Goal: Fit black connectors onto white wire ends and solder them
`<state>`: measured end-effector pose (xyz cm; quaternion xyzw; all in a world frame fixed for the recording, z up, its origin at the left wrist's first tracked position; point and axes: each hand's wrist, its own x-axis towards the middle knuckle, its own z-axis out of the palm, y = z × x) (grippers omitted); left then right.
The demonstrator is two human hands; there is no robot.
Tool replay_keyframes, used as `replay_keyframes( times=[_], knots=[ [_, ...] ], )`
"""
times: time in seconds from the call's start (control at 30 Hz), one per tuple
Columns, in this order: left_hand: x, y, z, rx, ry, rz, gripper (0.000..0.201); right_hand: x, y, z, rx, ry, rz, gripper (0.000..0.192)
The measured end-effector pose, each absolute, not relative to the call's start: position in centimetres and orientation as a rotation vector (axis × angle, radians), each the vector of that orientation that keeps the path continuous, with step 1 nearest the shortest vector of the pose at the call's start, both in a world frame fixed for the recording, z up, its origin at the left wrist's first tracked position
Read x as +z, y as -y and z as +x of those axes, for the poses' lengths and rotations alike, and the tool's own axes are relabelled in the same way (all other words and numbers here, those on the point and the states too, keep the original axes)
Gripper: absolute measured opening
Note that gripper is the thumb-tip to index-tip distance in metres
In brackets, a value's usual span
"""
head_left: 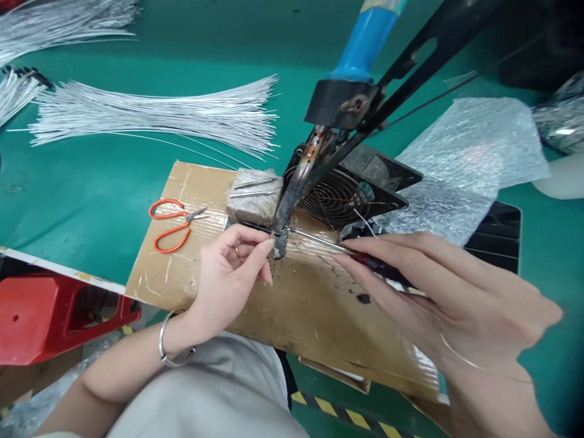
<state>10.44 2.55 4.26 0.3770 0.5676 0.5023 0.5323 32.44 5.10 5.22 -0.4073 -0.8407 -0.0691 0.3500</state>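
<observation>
A soldering iron [364, 42] with a blue grip is clamped in a black metal stand [410, 67], its darkened tip [287, 204] pointing down over the cardboard. My left hand [235, 271] is closed in a pinch just below that tip; whatever is between the fingers is too small to make out. In my right hand [438, 292] is a screwdriver-like tool [319, 241] with a slim metal shaft and dark handle, the shaft reaching left to the iron's tip. A thin pale wire [365, 222] sticks up by the right fingers. Two metal rods [252, 194] lie on a grey block [250, 213].
Orange-handled scissors [176, 226] lie on the cardboard sheet [201, 188]. Behind the iron sits a black fan [337, 191]. Bundles of white wires [155, 115] spread over the green table [91, 188]. Bubble wrap [474, 152] is at right, a red stool [36, 316] at lower left.
</observation>
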Motion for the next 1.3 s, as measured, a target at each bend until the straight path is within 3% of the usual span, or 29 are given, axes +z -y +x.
replay_keyframes(
  times=[0.27, 0.67, 0.9, 1.3],
  knots=[
    [4.2, -2.6, 10.4, 1.202, -1.354, 0.909, 0.018, 5.8, -5.1, 32.0, -0.149, 2.246, -1.134, 0.009],
    [3.8, -1.3, 8.7, 1.213, -1.386, 0.948, 0.014, 6.2, -5.2, 31.8, 0.138, 2.166, -1.168, 0.015],
    [3.6, 0.9, 7.3, 1.107, -1.495, 1.183, 0.011, 4.8, -0.7, 31.5, -0.177, 2.127, -1.282, 0.010],
    [4.4, 1.6, 8.1, 0.904, -1.262, 0.968, 0.012, 3.9, 2.6, 29.6, -0.245, 2.223, -1.124, 0.006]
  ],
)
